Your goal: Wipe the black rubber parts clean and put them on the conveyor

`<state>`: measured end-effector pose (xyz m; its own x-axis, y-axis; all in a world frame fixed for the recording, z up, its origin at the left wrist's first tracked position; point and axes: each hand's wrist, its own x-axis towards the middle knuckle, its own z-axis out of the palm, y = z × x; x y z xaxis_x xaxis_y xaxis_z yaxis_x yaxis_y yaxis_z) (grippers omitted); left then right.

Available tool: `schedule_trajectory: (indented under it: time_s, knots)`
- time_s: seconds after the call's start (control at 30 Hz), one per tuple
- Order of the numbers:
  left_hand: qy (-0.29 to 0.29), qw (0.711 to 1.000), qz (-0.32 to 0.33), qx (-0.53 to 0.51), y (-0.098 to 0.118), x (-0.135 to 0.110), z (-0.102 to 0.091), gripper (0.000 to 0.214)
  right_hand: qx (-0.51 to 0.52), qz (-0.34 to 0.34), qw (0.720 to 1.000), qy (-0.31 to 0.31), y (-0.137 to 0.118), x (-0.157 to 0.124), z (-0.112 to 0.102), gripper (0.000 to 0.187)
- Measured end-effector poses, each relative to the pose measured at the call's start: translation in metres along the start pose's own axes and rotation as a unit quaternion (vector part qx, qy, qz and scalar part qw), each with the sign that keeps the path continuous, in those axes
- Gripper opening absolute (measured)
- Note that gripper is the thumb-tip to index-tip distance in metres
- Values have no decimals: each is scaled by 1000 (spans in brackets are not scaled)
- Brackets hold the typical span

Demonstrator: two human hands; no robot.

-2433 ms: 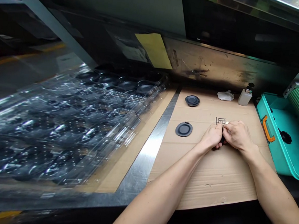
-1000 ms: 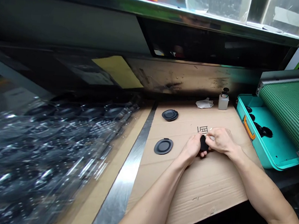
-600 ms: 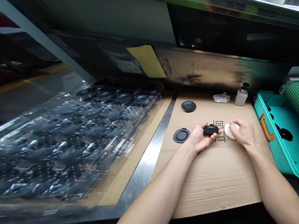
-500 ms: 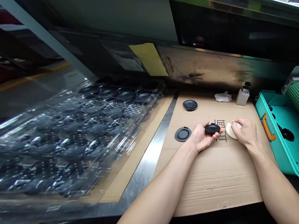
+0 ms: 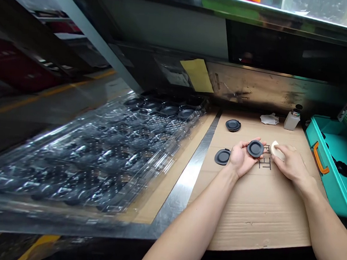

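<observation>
My left hand (image 5: 241,160) is palm up, fingers and thumb around the edge of a round black plastic cap (image 5: 255,148), whose ringed face is turned up toward me. To its right, my right hand (image 5: 294,162) is closed on a cream-coloured round pad (image 5: 275,148), mostly covered by the fingers. The pad is apart from the cap. On the cardboard sheet (image 5: 244,219), another black cap (image 5: 222,156) lies just left of my left wrist. Farther back lies one more black cap (image 5: 233,125), perhaps with another beneath it.
Clear plastic trays (image 5: 109,141) with many black caps fill the left side. A teal bin (image 5: 322,178) with an orange handle (image 5: 320,158) stands at right, holding black parts. A small white bottle (image 5: 292,120) and crumpled white tissue (image 5: 269,119) sit at the back.
My left hand has tilted the cap so its face shows more fully. My right hand still grips the pad, now turned more on edge. The whole view has shifted.
</observation>
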<state>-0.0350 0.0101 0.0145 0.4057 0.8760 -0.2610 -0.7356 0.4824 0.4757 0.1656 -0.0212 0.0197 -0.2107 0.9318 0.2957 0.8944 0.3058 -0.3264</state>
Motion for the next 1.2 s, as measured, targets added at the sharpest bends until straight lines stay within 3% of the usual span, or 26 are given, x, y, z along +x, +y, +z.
schedule_trajectory:
  time_s: [0.1,0.23,0.3,0.4,0.5,0.63,0.77,0.93,1.2]
  knots:
    - [20,1000,10,-12,-7,2,3,42,63,-2,994,95,-25,-2,18,42]
    - [16,1000,-16,-5,-12,2,5,36,22,-80,996,37,-60,-10,30,36]
    - [8,1000,-6,5,-12,2,5,34,-43,-57,997,21,-66,-11,28,38]
    - [11,1000,17,14,-13,4,2,32,-120,-18,993,0,-64,-10,20,41]
    - [20,1000,5,20,-12,6,-2,34,-140,-85,985,-55,-62,-11,13,42]
    - [22,999,28,41,-9,7,-5,34,-175,-104,975,-90,-59,-10,2,46]
    - [10,997,0,70,-5,7,-6,36,-162,-182,958,-148,-52,-8,-11,54]
    - [25,994,0,110,-4,7,-6,35,-192,-140,962,-134,-48,-7,-18,47]
    - [32,991,-23,126,-2,7,-7,38,-194,-167,955,-148,-49,-9,-20,38]
